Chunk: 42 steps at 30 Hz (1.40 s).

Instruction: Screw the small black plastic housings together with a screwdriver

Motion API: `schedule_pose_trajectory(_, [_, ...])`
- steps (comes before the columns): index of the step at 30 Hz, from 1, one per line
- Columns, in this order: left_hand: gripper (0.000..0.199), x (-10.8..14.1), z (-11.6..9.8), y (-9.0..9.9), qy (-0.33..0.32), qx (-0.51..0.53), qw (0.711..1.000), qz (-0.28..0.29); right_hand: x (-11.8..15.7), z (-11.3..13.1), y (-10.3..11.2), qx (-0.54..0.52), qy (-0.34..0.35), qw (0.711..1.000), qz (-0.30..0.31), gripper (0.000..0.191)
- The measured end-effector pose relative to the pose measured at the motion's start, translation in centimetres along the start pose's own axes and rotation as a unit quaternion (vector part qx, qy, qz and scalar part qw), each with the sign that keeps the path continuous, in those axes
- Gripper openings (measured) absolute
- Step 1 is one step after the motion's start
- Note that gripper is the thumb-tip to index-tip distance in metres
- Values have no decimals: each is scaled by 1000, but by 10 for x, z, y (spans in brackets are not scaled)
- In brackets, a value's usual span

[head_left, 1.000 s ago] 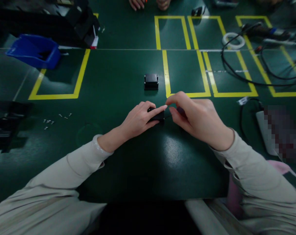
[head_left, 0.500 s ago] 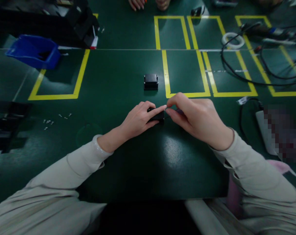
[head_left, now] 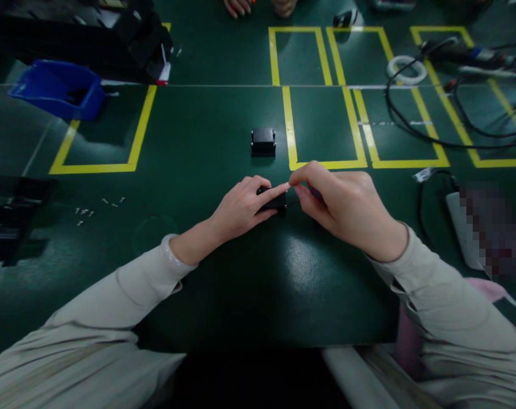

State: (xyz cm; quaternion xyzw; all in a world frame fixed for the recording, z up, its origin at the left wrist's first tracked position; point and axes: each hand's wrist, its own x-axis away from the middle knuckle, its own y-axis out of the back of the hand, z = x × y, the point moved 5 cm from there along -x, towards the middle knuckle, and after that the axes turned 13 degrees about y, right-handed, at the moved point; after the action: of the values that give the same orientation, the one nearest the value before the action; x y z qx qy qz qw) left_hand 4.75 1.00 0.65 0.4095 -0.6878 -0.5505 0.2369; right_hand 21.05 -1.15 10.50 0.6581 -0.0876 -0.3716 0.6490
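My left hand [head_left: 244, 209] is closed around a small black block [head_left: 279, 202] on the green table [head_left: 198, 142]. Its index finger lies along the block's top, and the thumb presses the near side. At the block's right end my right hand [head_left: 341, 199] has its thumb and index finger drawn together in a pinch. Whatever sits between those fingertips is too small and hidden to make out. Farther back stands a second black block [head_left: 263, 142] with small silvery bits at its sides.
Several small screws [head_left: 84, 212] lie loose on the left, near dark parts [head_left: 11, 218]. A blue bin [head_left: 62, 88] sits at the back left. Black cables [head_left: 394, 113] and a white ring [head_left: 406, 70] occupy the right. Another person's hands [head_left: 240, 7] show at the far edge.
My right thumb has shifted slightly right, away from the block's end, and its index fingertip has moved a little. My left hand and both blocks have stayed in place.
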Motion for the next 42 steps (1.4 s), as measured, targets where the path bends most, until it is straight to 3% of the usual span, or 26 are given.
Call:
schedule_pose_trajectory(7, [54,0,0,0,-1,3,1000,-1,0,0,0,-1,-2,1000,7,31])
schedule_pose_trajectory(25, [56,0,1,-2,2,-2,1000,8,1,-1,-2,-9,-8,1000,0,21])
schedule_pose_trajectory(30, [55,0,0,-1,3,5,1000,4,0,1,-2,16,-1,1000,10,28])
schedule_pose_trajectory(35, [54,0,-1,0,2,-5,1000,5,0,0,0,3,4,1000,-8,20])
schedule_pose_trajectory(42, [55,0,0,0,1,-7,1000,4,1,-1,0,25,9,999,-21,26])
